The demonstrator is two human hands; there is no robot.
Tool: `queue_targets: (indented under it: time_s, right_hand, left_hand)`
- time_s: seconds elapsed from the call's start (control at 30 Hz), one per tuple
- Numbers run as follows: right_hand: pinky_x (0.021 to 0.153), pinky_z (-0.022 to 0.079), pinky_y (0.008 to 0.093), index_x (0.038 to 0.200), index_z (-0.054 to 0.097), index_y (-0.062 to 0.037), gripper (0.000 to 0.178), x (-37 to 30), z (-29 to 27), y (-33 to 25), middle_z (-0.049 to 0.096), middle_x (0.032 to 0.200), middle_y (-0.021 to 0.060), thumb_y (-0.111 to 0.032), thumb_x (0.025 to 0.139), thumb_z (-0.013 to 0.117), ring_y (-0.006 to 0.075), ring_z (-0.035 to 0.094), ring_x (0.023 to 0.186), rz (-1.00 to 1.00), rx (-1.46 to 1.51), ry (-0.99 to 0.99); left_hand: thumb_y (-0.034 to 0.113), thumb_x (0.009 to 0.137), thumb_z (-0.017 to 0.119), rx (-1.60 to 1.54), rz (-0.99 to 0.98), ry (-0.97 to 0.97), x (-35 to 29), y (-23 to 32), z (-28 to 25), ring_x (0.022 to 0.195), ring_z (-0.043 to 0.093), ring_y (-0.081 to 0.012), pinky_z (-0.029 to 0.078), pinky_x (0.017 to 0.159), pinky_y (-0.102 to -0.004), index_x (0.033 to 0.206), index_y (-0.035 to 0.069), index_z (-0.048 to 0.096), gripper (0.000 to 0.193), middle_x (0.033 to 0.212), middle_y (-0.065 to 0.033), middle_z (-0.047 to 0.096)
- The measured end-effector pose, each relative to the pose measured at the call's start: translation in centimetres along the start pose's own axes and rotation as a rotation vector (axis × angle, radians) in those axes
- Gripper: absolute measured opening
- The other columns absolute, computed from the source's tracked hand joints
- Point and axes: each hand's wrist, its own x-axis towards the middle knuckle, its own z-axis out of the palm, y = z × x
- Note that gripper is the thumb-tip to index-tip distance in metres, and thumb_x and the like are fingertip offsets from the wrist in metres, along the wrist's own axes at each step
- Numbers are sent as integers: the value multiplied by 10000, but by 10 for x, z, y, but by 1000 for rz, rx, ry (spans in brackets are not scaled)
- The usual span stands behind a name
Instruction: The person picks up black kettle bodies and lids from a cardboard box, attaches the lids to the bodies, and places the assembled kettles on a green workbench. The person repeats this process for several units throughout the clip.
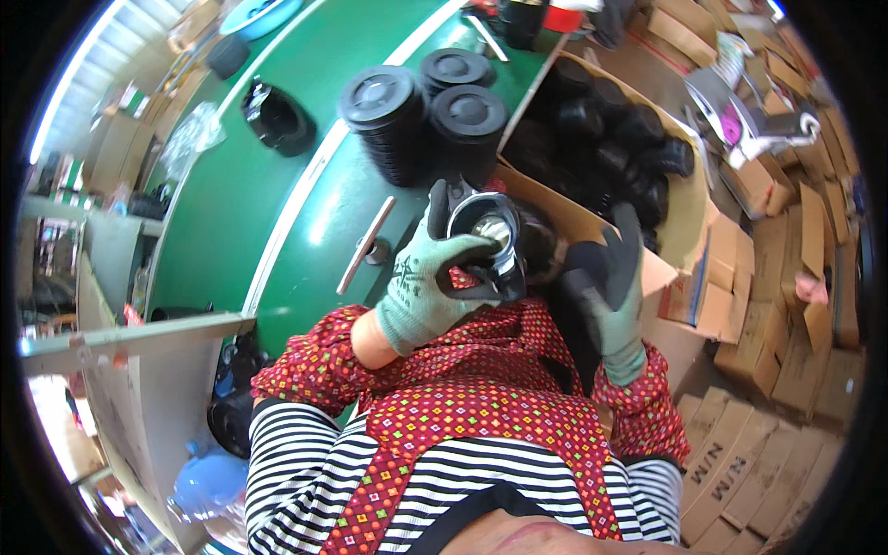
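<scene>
In my left hand [430, 277], gloved in grey-green with dark fingertips, is a round black housing [518, 250] with a shiny silvery inside, tilted toward me. Thumb and fingers grip its rim and side. My right hand [610, 287], in a matching glove, is raised beside the near edge of an open cardboard box [680, 242]. Its fingers stretch upward and apart, slightly blurred, and I see no object in it. Many black cylindrical parts [601, 120] fill that box. Beyond the housing, three stacks of round black lids [377, 97] stand on the green table [324, 222].
A T-shaped tool with a pale bar [367, 245] stands left of my left hand. Farther left are a black ring-shaped part [277, 120] and clear plastic film [196, 139]. A blue basin [259, 17] sits at the far end. Cardboard cartons [740, 462] crowd the right side.
</scene>
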Motion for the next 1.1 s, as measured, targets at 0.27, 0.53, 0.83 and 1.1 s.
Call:
queue_targets:
  time_s: [0.27,0.53,0.83,1.1]
  right_hand:
    - [1048,511,367,1317,679,63,386,4,-67,79,706,1266,138,-163,1005,699,230,662,1188,262,82,219]
    - [949,529,446,1191,775,-87,474,50,-31,46,683,1078,158,-365,818,860,361,669,1044,-57,-499,-301]
    - [873,494,480,1274,716,-66,393,21,-18,3,653,1100,168,-258,931,724,357,631,1018,-191,-586,-296]
    - [1009,528,481,1247,736,-93,382,42,-49,-35,714,1226,158,-121,868,775,352,667,1152,-335,-349,-329]
  left_hand:
    - [-36,869,808,-572,-318,-153,-61,-19,13,1344,602,-236,548,1076,-374,1626,17,350,886,1538,-173,535]
    - [182,840,846,785,-430,-35,-112,-183,-66,1189,641,-487,546,1010,-497,1696,125,220,1062,1326,-250,639]
    - [52,1002,689,-334,-721,55,-74,-86,-60,766,534,-34,437,628,-187,1622,80,454,663,1151,18,674]
    - [48,976,681,-148,-465,-327,31,40,-43,1237,682,-262,506,1035,-352,1569,3,492,625,1405,-215,671]
